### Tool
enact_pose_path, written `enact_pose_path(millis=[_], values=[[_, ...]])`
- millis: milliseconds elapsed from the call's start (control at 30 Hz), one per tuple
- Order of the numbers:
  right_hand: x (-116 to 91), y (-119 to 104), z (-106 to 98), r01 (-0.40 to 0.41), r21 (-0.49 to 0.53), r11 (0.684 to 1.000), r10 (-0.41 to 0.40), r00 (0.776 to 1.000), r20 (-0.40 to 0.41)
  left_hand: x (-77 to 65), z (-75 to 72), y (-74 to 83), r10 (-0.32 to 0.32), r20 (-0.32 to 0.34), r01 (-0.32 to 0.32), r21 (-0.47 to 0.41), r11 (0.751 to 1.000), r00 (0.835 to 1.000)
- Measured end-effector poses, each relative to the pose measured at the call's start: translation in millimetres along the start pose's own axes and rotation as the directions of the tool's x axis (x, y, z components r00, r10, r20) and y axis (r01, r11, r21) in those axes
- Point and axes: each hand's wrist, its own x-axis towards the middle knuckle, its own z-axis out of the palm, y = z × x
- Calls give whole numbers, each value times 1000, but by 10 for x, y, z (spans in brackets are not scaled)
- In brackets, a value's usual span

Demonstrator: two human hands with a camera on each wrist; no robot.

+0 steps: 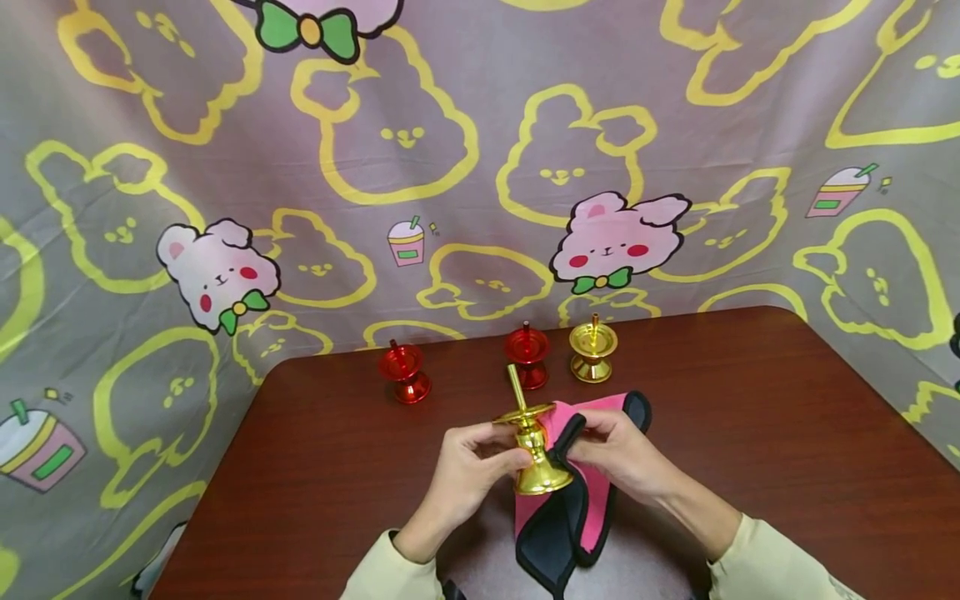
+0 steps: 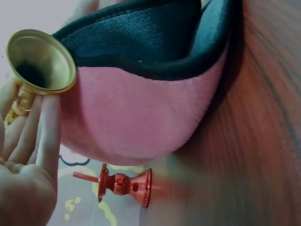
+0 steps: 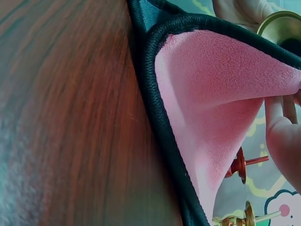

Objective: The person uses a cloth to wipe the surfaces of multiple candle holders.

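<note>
My left hand (image 1: 463, 473) holds a shiny gold candle holder (image 1: 543, 478) by its stem. The holder leans slightly, its spike pointing up and a little left; in the left wrist view its hollow base (image 2: 44, 56) faces the camera. My right hand (image 1: 628, 457) pinches a folded pink cloth (image 1: 597, 507) with black edging and a dark reverse side. The cloth lies against the holder's right side and hangs down in front of me. In the right wrist view, the plush pink face (image 3: 207, 80) fills the middle, partly hiding the fingers.
Along the back of the brown wooden table (image 1: 322, 467) stand a red candle holder (image 1: 406, 372) on the left, another red candle holder (image 1: 528, 357) near the middle and a second gold candle holder (image 1: 592, 357) beside it. A patterned curtain (image 1: 480, 167) hangs behind.
</note>
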Motion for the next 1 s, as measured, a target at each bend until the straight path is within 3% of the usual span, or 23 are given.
enact_pose_path(millis=[267,400,500,600,733,767,833,900,1000], values=[[-13,-12,-9,28,-198,980,-38,998,-45,35,11,43,-23,-17,24,55,998,1000],[-11,-33,15,35,-347,937,-70,994,-88,41,51,62,-6,-77,19,167,986,997],[-3,-43,69,16,-472,881,-92,986,-140,54,87,64,38,-131,6,315,949,991],[8,-48,143,-14,-569,822,-114,976,-188,72,116,56,100,-152,-19,460,888,983],[10,-35,187,-24,-626,779,-136,969,-206,86,118,42,144,-130,-51,539,841,981],[11,-32,181,-23,-623,782,-134,970,-204,86,112,40,141,-122,-54,539,840,982],[6,-29,144,-28,-578,816,-107,974,-198,80,96,33,123,-110,-51,506,861,986],[-3,-28,87,-41,-473,880,-57,980,-191,65,79,26,92,-101,-42,419,907,991],[-18,-24,-8,-53,-232,971,19,989,-144,38,62,18,41,-95,-21,204,979,995]])
